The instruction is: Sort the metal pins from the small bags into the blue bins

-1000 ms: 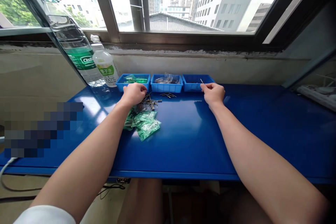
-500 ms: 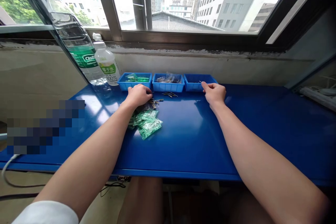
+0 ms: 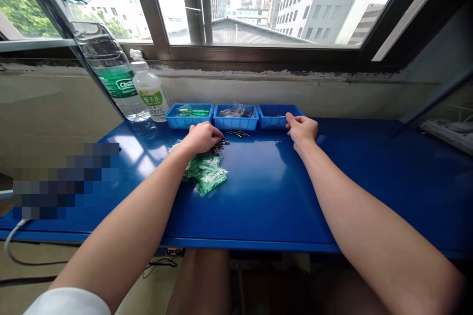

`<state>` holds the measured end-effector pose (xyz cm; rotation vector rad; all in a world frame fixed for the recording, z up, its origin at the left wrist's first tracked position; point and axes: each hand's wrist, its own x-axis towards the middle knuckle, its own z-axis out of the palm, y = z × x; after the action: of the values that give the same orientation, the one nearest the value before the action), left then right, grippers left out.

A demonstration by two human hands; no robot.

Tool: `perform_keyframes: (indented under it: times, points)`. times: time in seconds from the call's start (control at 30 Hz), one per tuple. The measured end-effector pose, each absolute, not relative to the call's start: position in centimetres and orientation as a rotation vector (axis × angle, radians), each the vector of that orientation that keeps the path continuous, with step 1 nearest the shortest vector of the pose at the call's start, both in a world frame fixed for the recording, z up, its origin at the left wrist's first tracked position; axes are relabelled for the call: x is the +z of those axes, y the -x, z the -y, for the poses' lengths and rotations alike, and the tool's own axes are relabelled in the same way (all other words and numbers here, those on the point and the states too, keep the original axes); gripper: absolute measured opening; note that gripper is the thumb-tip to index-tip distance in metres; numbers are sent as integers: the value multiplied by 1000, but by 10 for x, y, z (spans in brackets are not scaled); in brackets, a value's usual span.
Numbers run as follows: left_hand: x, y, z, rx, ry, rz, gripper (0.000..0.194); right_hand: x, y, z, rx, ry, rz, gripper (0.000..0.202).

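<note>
My right hand (image 3: 303, 129) pinches a thin, light metal pin (image 3: 281, 116) between thumb and forefinger, over the front rim of the right blue bin (image 3: 275, 122). My left hand (image 3: 204, 138) is closed at the fingertips, touching the edge of a heap of small dark and brassy pins (image 3: 221, 144); whatever it pinches is too small to make out. Several similar pins (image 3: 238, 133) lie loose in front of the middle blue bin (image 3: 236, 123). Closer to me, partly behind my left wrist, lies a pile of green-and-clear plastic packets (image 3: 209, 174).
The left blue bin (image 3: 189, 122) holds green packets, and the middle one holds clear packets with dark contents. A large water bottle (image 3: 116, 78) and a smaller white bottle (image 3: 150, 91) stand at the back left of the blue table (image 3: 266, 206). A window is behind.
My left hand has shifted right and slightly down, onto the heap of pins. My right hand stays by the right bin, with more of the pin showing over the bin.
</note>
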<state>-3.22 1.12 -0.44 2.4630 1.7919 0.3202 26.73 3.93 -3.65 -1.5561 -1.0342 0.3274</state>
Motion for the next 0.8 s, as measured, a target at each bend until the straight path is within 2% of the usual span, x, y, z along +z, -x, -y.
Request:
perform_keyframes:
  times: [0.2, 0.6, 0.67, 0.8]
  points:
    - [-4, 32, -8, 377, -2466, -1788, 30, -29, -266, -37, 415, 1530, 769, 26]
    - [-4, 30, -8, 370, -2463, -1719, 22, -29, -266, -37, 495, 1490, 793, 24]
    - [-2, 29, -6, 458, -2481, -1721, 22, -28, -266, -37, 532, 1461, 778, 21]
    - [0, 30, -5, 867, -2477, -1878, 30, -27, -265, -36, 615, 1398, 780, 18]
